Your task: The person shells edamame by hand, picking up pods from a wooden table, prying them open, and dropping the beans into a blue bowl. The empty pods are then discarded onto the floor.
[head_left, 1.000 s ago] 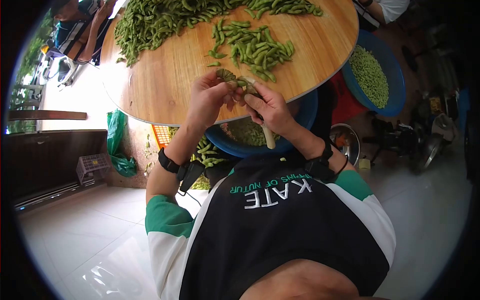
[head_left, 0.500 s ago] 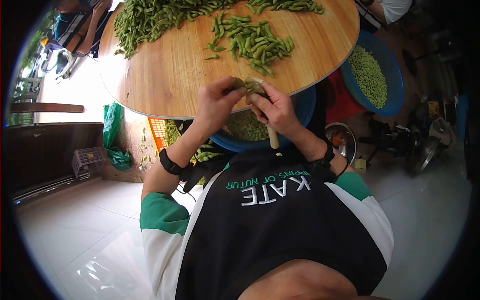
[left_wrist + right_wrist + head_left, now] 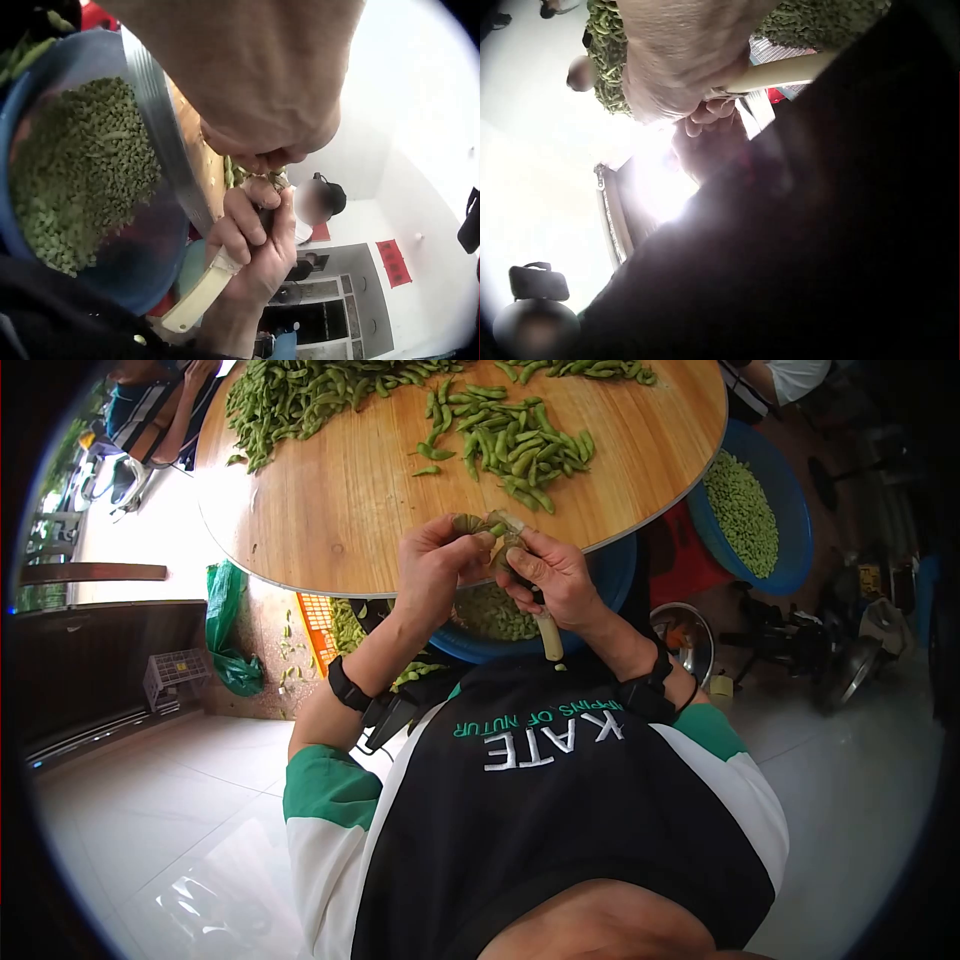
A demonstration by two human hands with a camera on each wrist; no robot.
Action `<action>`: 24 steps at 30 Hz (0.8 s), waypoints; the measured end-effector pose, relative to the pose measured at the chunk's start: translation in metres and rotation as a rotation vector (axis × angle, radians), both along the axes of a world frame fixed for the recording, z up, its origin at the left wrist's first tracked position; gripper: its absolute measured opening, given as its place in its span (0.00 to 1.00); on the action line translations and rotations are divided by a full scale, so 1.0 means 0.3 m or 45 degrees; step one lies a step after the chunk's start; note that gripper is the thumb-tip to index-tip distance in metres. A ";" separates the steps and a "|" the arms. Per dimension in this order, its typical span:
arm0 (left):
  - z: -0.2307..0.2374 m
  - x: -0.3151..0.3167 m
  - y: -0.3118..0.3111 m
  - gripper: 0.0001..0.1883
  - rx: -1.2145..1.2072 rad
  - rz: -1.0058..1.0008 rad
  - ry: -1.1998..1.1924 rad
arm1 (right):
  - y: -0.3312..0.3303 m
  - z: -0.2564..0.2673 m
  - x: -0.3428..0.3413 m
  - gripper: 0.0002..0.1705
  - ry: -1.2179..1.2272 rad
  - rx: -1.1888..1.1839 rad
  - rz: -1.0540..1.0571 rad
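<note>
Over the near edge of the round wooden table, my left hand [image 3: 430, 568] pinches green bean pods [image 3: 468, 523] between thumb and fingers. My right hand [image 3: 560, 582] is close against its fingertips, its fingers curled round a tool with a pale, flat handle [image 3: 551, 638]. The handle sticks out below the palm toward my body, and the tool's working end is hidden by the fingers. In the left wrist view the same handle [image 3: 199, 300] shows a wrapped upper end. Beneath both hands, partly covered by the table, a blue basin [image 3: 470, 645] holds shelled beans [image 3: 500, 612].
A small heap of pods [image 3: 525, 450] lies on the wooden table [image 3: 330, 510], with a larger pile [image 3: 300, 405] behind. At the right stands another blue tub [image 3: 795, 525] of shelled beans. A metal bowl [image 3: 707, 645] and an orange basket [image 3: 318, 625] are on the floor. Other people sit around the table.
My left hand tipped over half a second ago and has turned back, so the pods show between its fingers again. The right hand keeps its grip on the tool, almost in place.
</note>
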State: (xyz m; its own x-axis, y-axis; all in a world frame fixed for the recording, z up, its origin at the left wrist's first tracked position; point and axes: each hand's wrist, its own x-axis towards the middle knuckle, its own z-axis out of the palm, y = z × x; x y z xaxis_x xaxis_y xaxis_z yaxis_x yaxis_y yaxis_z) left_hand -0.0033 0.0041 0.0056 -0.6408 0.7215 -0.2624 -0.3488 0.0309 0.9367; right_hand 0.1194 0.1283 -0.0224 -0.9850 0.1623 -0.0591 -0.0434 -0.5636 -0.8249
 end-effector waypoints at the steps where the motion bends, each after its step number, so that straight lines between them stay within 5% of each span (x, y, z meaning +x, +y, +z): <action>1: -0.002 0.008 0.005 0.02 0.055 0.050 -0.074 | -0.002 0.000 -0.001 0.20 0.002 0.007 -0.007; 5: -0.021 0.003 0.000 0.02 0.138 0.112 -0.133 | 0.009 0.004 -0.003 0.15 -0.015 -0.109 0.055; 12: -0.022 0.012 0.004 0.03 0.165 0.088 -0.084 | -0.005 0.000 0.003 0.10 -0.015 0.104 -0.061; 15: -0.023 -0.002 0.015 0.02 0.242 0.071 -0.335 | 0.004 -0.005 0.016 0.11 0.033 0.276 -0.098; 17: -0.040 -0.026 0.001 0.02 0.312 -0.191 -0.736 | 0.025 -0.029 0.006 0.13 0.050 0.299 -0.069; 19: -0.061 -0.020 -0.010 0.02 0.306 -0.236 -0.881 | 0.056 -0.066 -0.021 0.19 0.715 1.431 -0.455; 21: -0.056 -0.009 -0.005 0.03 0.296 -0.294 -1.021 | 0.059 -0.073 0.005 0.20 0.719 1.575 -0.502; 23: -0.024 0.013 0.009 0.03 -0.007 -0.118 -0.428 | 0.054 -0.066 0.031 0.21 0.725 1.722 -0.545; 24: -0.016 0.020 0.007 0.03 -0.006 -0.119 -0.428 | 0.046 -0.059 0.047 0.21 0.559 1.443 -0.447</action>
State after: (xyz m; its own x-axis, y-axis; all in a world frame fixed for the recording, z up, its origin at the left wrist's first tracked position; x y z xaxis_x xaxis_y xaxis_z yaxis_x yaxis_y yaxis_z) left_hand 0.0026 0.0061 0.0008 -0.4492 0.7713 -0.4508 -0.6330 0.0814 0.7699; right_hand 0.1334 0.1422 -0.0401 -0.7800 0.1634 0.6040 -0.4387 0.5455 -0.7141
